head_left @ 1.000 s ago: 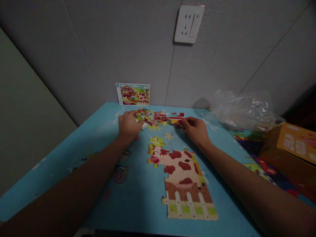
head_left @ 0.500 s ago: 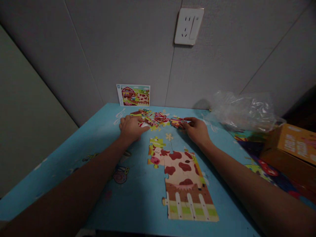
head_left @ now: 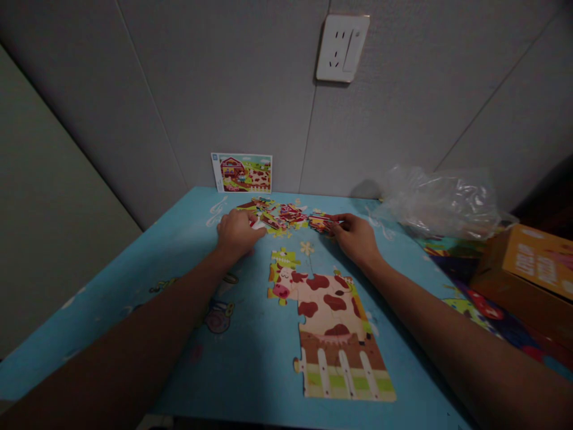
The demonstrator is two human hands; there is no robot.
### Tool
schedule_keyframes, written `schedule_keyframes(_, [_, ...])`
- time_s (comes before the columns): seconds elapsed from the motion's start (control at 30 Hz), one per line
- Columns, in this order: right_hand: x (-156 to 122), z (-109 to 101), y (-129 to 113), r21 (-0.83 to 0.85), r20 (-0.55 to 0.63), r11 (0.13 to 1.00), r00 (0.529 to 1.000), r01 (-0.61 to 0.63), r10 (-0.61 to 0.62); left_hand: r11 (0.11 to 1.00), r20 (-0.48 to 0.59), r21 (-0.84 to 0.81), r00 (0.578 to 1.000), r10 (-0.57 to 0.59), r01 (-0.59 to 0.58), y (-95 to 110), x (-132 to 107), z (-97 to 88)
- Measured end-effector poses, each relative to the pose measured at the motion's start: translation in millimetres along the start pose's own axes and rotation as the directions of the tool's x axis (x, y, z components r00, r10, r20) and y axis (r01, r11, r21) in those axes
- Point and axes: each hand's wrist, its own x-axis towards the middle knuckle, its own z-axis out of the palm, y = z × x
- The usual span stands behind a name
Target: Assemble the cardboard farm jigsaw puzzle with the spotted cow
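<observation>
Between my hands, toward the back of the table, lies a heap of loose jigsaw pieces (head_left: 290, 214). My left hand (head_left: 238, 232) is at the heap's left side, with thumb and fingers closed on a pale puzzle piece (head_left: 258, 223). On the right side, my right hand (head_left: 356, 236) pinches a red puzzle piece (head_left: 329, 218) at the edge of the heap. Closer to me lies a joined puzzle section (head_left: 335, 328) showing a spotted cow above a white fence. Its left edge has open tabs and notches.
A picture card (head_left: 245, 173) of a barn and cow leans on the wall behind the blue table (head_left: 250, 370). At right are a clear plastic bag (head_left: 447, 200) and an orange puzzle box (head_left: 532, 269). A socket plate (head_left: 342, 48) is on the wall.
The fingers of my left hand have drawn in around the pale piece, which has shifted slightly left, away from the heap. My right hand has barely moved, and the cow section lies where it was.
</observation>
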Motion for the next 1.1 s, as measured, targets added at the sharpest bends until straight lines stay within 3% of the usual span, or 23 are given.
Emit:
schedule_keyframes(0.17, [-0.9, 0.9, 0.0, 0.072, 0.022, 0.997, 1.000, -0.015, 0.013, 0.966, -0.133, -0.257, 0.989, -0.062, 0.026, -2.0, 2.0, -0.2])
schedule_keyframes(0.3, [0.0, 2.2, 1.0, 0.086, 0.021, 0.996, 1.000, 0.020, -0.022, 0.857, -0.291, -0.515, 0.940, -0.176, 0.001, -3.7, 7.1, -2.6])
schedule_keyframes(0.4, [-2.6, 2.5, -3.1, 0.146, 0.055, 0.986, 0.995, 0.075, -0.084, 0.747, -0.314, -0.661, 0.930, -0.193, -0.068, 1.2, 5.4, -5.3])
schedule_keyframes(0.53, [-17.9, 2.9, -19.8, 0.304, 0.206, 0.928, 0.936, 0.214, -0.284, 0.566, -0.167, -0.808, 0.985, 0.052, -0.167, 17.5, -11.7, -2.5])
schedule_keyframes(0.6, [-27.2, 3.6, -28.6, 0.328, 0.309, 0.900, 0.868, 0.286, -0.388, 0.473, -0.043, -0.867, 0.969, 0.242, -0.156, 25.6, -22.3, 2.0])
schedule_keyframes(0.67, [-32.4, 4.4, -33.1, 0.299, 0.363, 0.887, 0.818, 0.351, -0.446, 0.451, 0.020, -0.877, 0.924, 0.383, -0.168, 29.7, -28.6, 5.7])
schedule_keyframes(0.7, [-32.4, 4.7, -33.1, 0.279, 0.351, 0.887, 0.821, 0.368, -0.451, 0.458, 0.013, -0.867, 0.908, 0.419, -0.199, 29.5, -29.0, 6.5])
schedule_keyframes(0.77, [-27.0, 4.2, -27.9, 0.239, 0.236, 0.906, 0.884, 0.350, -0.404, 0.519, -0.074, -0.803, 0.914, 0.400, -0.292, 23.9, -23.3, 5.6])
schedule_keyframes(0.83, [-16.3, 1.6, -17.6, 0.204, 0.067, 0.944, 0.958, 0.261, -0.279, 0.662, -0.208, -0.678, 0.947, 0.245, -0.320, 12.2, -10.9, 2.2])
schedule_keyframes(0.9, [-4.1, -3.2, -5.9, 0.113, -0.033, 0.979, 0.986, 0.167, -0.164, 0.815, -0.253, -0.572, 0.965, -0.064, -0.095, -2.2, 3.4, -1.3])
schedule_keyframes(0.97, [5.8, -9.4, 3.7, 0.010, -0.080, 0.998, 0.995, 0.068, -0.067, 0.850, -0.165, -0.501, 0.945, -0.281, 0.165, -14.2, 14.1, -3.2])
schedule_keyframes(1.03, [11.7, -15.5, 8.9, -0.066, -0.102, 0.998, 0.995, -0.009, 0.002, 0.901, -0.103, -0.361, 0.950, -0.295, 0.241, -20.8, 18.6, -3.1])
schedule_keyframes(1.1, [13.9, -19.7, 10.0, -0.112, -0.108, 0.992, 0.993, -0.060, 0.048, 0.967, -0.082, -0.181, 0.977, -0.198, 0.181, -22.1, 17.5, -1.2])
